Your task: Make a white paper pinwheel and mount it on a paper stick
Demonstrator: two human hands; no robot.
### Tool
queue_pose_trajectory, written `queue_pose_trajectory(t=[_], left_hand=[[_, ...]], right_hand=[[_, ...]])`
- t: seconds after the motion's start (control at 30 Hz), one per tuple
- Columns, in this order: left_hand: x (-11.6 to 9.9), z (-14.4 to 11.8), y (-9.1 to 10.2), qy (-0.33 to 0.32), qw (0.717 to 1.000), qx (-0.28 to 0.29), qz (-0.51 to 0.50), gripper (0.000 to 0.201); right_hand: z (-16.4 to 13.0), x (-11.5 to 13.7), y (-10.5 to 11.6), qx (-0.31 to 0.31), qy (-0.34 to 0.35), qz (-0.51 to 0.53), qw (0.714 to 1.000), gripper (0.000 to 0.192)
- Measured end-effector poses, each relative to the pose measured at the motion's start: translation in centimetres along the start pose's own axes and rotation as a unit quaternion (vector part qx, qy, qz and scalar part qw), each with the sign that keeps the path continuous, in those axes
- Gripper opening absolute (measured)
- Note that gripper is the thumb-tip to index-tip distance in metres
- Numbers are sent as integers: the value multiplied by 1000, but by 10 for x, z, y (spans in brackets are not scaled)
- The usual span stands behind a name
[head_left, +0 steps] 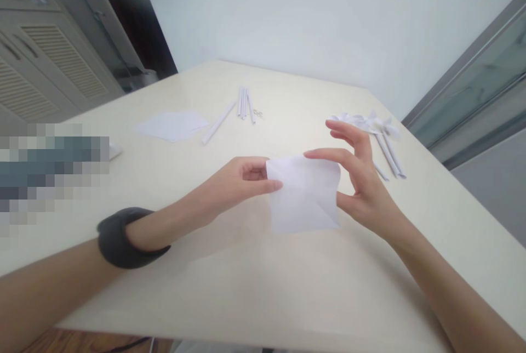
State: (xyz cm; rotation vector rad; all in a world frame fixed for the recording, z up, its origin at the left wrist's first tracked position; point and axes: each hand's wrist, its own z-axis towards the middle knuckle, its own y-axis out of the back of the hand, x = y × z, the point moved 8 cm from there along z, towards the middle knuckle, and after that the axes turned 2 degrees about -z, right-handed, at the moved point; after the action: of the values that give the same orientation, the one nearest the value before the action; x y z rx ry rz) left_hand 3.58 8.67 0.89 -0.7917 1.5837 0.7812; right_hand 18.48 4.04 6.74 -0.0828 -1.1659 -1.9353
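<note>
your left hand point(242, 180) pinches the left edge of a white paper sheet point(306, 194) between thumb and fingers, just above the pale table point(246, 287), while your right hand point(361, 188) steadies its right edge with thumb and forefinger, the other fingers spread open and raised. the sheet looks thin and partly creased, so a loose pinch or uneven pull could skew the fold or tear it. rolled paper sticks point(244, 103) and finished paper pieces point(370, 123) lie well apart, farther back.
</note>
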Motion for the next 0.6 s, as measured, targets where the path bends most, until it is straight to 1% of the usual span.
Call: queue_pose_trajectory(t=[0.03, 0.1, 0.2, 0.27, 0.3, 0.37, 0.47, 0.53, 0.6], left_hand=[[-1, 0, 2, -10, 1000, -6, 0, 17], [-5, -1, 6, -34, 999, -12, 1, 14], [-8, -3, 6, -54, 998, -10, -18, 7], [-9, -5, 4, -57, 998, -9, -40, 1], [-9, -6, 2, -55, 997, -6, -49, 4], [-8, -7, -3, -44, 997, 4, -62, 10], [-6, -9, -7, -20, 998, 14, -62, 12], [-5, -10, -6, -13, 998, 9, -56, 13], [-5, -10, -6, -5, 998, 16, -55, 15]], right_hand=[[-1, 3, 1, -1, 12, -26, 1000, 37], [-3, 10, 1, -1, 40, -71, 997, 26], [-7, 24, -7, 15, 107, -148, 983, 20], [-10, 32, -13, 22, 146, -173, 974, 19], [-11, 35, -16, 26, 157, -176, 971, 19], [-13, 38, -21, 39, 168, -179, 969, 20], [-15, 40, -26, 51, 170, -187, 966, 23], [-15, 40, -25, 40, 167, -190, 967, 23], [-15, 40, -22, 26, 164, -190, 968, 24]])
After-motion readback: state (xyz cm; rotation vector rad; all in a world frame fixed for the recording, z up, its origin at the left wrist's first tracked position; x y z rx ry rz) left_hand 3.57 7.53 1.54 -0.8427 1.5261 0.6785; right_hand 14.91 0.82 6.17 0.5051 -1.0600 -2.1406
